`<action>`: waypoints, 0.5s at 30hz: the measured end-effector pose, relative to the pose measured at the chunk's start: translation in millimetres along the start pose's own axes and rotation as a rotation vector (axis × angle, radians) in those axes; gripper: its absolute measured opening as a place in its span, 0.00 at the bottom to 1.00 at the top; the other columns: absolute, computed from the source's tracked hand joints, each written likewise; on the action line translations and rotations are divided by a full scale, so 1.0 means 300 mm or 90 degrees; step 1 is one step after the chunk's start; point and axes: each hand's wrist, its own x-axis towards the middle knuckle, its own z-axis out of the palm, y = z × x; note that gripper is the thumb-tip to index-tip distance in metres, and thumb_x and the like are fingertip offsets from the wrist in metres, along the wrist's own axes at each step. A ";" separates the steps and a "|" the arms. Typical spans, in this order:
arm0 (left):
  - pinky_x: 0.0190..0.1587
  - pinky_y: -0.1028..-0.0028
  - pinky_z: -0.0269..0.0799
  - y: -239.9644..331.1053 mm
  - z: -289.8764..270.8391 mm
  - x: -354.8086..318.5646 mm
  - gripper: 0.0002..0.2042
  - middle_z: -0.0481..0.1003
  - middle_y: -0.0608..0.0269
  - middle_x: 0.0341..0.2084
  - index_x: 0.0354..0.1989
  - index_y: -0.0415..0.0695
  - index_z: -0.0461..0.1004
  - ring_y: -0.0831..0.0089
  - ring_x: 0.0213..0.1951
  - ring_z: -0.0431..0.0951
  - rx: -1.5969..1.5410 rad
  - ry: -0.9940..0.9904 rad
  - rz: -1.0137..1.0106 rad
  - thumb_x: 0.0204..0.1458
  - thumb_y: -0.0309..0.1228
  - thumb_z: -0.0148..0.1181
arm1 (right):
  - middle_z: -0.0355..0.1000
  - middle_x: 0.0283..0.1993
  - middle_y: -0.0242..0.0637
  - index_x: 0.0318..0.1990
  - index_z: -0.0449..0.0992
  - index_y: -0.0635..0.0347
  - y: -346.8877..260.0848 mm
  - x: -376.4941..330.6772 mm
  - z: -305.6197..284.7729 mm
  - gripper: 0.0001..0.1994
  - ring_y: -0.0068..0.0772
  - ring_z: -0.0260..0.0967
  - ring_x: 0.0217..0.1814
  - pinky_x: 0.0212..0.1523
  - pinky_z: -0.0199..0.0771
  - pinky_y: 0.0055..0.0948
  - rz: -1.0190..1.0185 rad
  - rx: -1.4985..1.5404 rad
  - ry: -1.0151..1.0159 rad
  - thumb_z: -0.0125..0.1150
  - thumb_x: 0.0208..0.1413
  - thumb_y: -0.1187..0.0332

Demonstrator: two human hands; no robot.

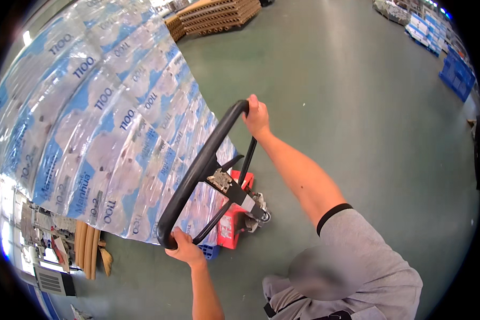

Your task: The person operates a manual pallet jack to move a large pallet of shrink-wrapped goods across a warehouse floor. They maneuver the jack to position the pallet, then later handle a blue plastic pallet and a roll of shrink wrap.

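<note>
Both my hands are on the black loop handle of a red pallet jack. My left hand is closed round the handle's lower end, and my right hand grips its upper end with the arm stretched out. A small black lever sits inside the loop, with neither hand on it. Beyond the handle, to the left, rises a tall stack of white and blue packages wrapped in clear film. A bit of blue pallet shows under the stack; the jack's forks are hidden.
Brown ridged sheets are piled at the far side. Several brown tubes and a grey vented box stand at the lower left. At the right edge are a blue crate-like thing and a white-and-blue stack. Green floor stretches to the right.
</note>
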 end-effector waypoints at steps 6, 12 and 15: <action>0.16 0.80 0.43 -0.017 0.009 -0.012 0.11 0.56 0.70 0.10 0.19 0.41 0.58 0.84 0.13 0.52 -0.025 -0.043 0.058 0.52 0.21 0.49 | 0.60 0.11 0.33 0.17 0.68 0.62 -0.017 0.000 -0.005 0.34 0.28 0.60 0.16 0.22 0.60 0.29 0.043 0.046 -0.059 0.34 0.59 0.39; 0.17 0.80 0.44 -0.023 -0.014 0.000 0.13 0.52 0.73 0.10 0.21 0.45 0.54 0.86 0.14 0.49 -0.025 -0.114 0.067 0.54 0.22 0.49 | 0.60 0.11 0.31 0.18 0.73 0.62 -0.013 -0.022 0.001 0.37 0.26 0.60 0.16 0.22 0.59 0.27 0.092 0.048 -0.063 0.32 0.57 0.37; 0.18 0.80 0.44 -0.043 -0.031 0.007 0.11 0.54 0.73 0.12 0.22 0.44 0.56 0.85 0.15 0.51 -0.034 -0.135 0.090 0.55 0.23 0.50 | 0.61 0.12 0.35 0.23 0.72 0.62 0.013 0.000 0.000 0.27 0.33 0.62 0.15 0.21 0.61 0.31 0.126 0.119 -0.078 0.44 0.57 0.45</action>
